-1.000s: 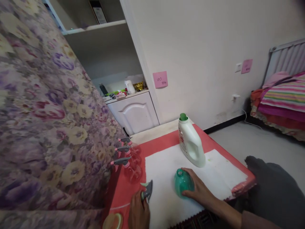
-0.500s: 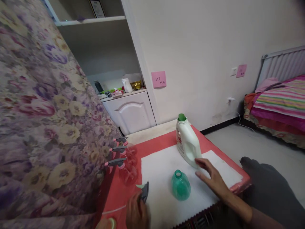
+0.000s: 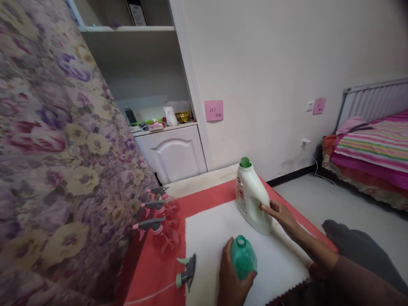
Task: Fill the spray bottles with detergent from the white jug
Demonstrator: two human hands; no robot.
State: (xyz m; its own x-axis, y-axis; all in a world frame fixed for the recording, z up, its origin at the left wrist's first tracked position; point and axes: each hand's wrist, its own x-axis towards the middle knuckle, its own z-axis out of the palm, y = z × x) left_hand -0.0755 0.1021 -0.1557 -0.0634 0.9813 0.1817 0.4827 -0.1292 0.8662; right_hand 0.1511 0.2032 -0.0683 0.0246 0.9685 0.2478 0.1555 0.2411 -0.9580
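Note:
My left hand [image 3: 231,276] wraps around a small green bottle [image 3: 244,257] with an open neck, standing on a white cloth [image 3: 210,238] on a red table [image 3: 204,197]. My right hand [image 3: 277,212] reaches forward and grips the handle side of a white jug [image 3: 250,195] with a green cap [image 3: 245,162], which stands upright at the far side of the cloth. A green and grey spray head [image 3: 186,274] with a thin tube lies on the table left of the green bottle, untouched.
Three pink spray bottles [image 3: 164,223] stand in a row along the table's left edge beside a floral fabric [image 3: 57,170]. A white cabinet [image 3: 172,151] and shelves are behind. A bed with striped bedding [image 3: 369,148] is at the right, and grey floor lies between.
My left hand let go of the spray head and took hold of the green bottle. My right hand left the green bottle, moved forward and closed on the white jug.

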